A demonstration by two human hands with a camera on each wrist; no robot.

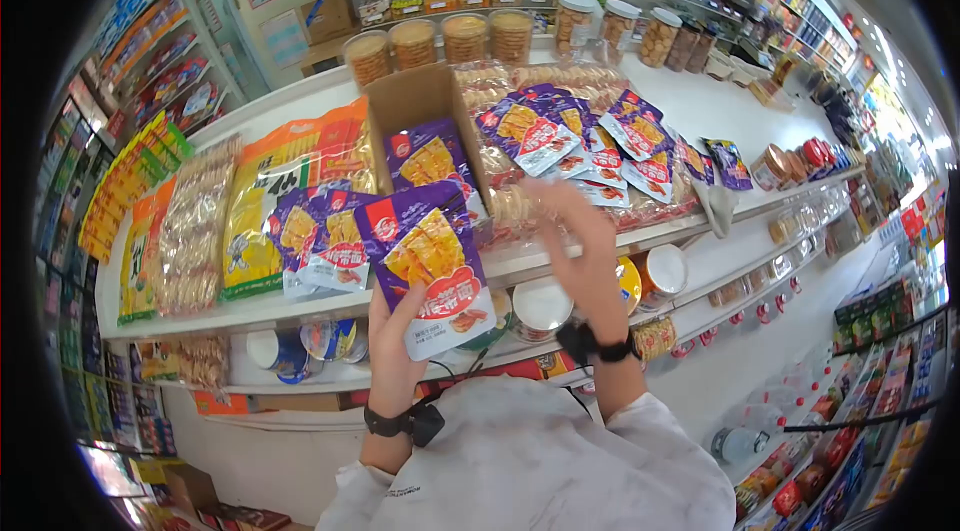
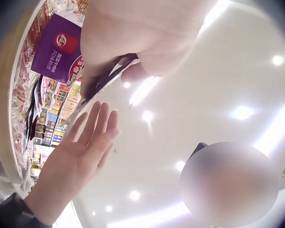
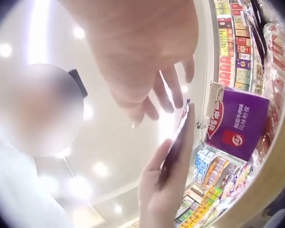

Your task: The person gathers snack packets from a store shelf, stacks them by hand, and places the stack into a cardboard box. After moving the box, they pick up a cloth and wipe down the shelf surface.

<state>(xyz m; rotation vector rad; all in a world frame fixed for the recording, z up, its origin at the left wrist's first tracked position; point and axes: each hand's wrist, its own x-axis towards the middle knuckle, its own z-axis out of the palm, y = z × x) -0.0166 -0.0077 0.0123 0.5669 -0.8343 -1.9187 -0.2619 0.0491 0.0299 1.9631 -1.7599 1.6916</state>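
- Purple and white, the snack packet [image 1: 428,266] is in the left hand [image 1: 396,333], in front of the cardboard box [image 1: 408,96], printed front facing the head camera.
- Left fingers: pinching the packet near its lower left edge, thumb on the front, the other fingers behind it.
- Right hand [image 1: 582,246]: near the packet, to its right, holding nothing. Fingers extended and slightly apart in both wrist views (blurry in the head view, fine in the left wrist one).
- Box: open-topped, on the white table [image 1: 215,309], more purple packets [image 1: 425,156] inside; its outside shows purple print in the wrist views.
- Left of box: a few loose packets [image 1: 318,236], overlapping, on and beside the yellow-orange bags [image 1: 275,196]; clear-wrapped goods [image 1: 198,221] farther left.
- Right of box: a packet pile [image 1: 590,139], some purple side up, lying on clear-wrapped red-and-tan goods [image 1: 655,216].
- Behind: round tubs [image 1: 411,44] in a row, then lidded jars [image 1: 574,23] to the right.
- Under the tabletop: a shelf with white-lidded tubs [image 1: 542,308].
- Both wrists: black bands (left one [image 1: 402,422], right one [image 1: 597,344]).
- Small print on the packet: too small to read reliably.
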